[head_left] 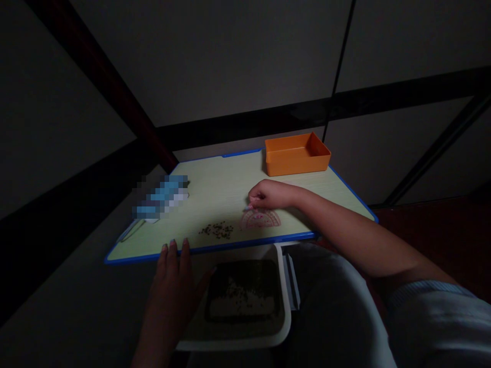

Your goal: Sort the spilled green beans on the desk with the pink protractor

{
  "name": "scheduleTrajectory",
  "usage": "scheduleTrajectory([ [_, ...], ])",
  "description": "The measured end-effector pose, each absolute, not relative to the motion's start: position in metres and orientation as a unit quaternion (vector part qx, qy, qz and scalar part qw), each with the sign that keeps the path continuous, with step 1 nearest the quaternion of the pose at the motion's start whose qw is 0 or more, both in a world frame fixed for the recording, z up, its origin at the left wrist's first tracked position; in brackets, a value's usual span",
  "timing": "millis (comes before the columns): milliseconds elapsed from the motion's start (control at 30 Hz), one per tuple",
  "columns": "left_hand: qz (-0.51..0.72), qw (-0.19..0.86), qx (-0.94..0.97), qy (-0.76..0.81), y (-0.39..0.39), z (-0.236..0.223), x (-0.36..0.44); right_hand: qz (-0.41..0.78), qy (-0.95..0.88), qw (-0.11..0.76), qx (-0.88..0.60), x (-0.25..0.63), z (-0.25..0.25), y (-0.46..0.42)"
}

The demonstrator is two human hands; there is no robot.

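Observation:
My right hand (271,194) is closed in a pinch above the table, with a small pale bit at its fingertips that is too small to name. Just below it a clear half-round protractor (261,220) with red markings lies on the tabletop, its upper edge partly under the hand. Left of the protractor is a scattered patch of small dark grains (218,230). My left hand (174,276) is open, fingers stretched out toward the table's front edge, over the left side of a white-rimmed plastic container (284,306). Dark and pale grains (243,296) lie in the container.
The small table (215,176) has a pale top and a blue rim. An orange open box (297,163) stands at its back right corner. A blurred blue and white item (163,197) lies at the left edge. Dark panelled walls stand close behind.

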State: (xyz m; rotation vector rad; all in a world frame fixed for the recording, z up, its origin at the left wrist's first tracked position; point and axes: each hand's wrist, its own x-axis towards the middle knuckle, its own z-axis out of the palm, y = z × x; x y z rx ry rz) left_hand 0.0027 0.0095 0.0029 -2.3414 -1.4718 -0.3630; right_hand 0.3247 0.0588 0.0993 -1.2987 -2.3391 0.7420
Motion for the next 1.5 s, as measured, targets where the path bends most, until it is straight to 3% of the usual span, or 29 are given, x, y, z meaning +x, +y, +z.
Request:
scheduleTrajectory([
  [667,-0.143,0.165,-0.834,-0.506,0.009,0.003,0.002,0.133,-0.848,0.175,-0.482,0.317,0.091,0.061],
  [1067,-0.152,0.156,-0.833,-0.508,0.008,0.003,0.003,0.015,-0.767,0.126,-0.629,0.323,0.092,0.067],
  [1200,-0.143,0.154,-0.831,-0.515,0.008,0.003,0.002,0.007,-0.740,0.126,-0.661,0.336,0.095,0.071],
  [1400,-0.135,0.161,-0.833,-0.511,0.008,0.005,0.003,0.038,-0.726,0.202,-0.656,0.338,0.098,0.073],
  [1500,-0.138,0.164,-0.836,-0.504,0.008,0.003,0.002,0.057,-0.754,0.186,-0.627,0.335,0.095,0.072],
])
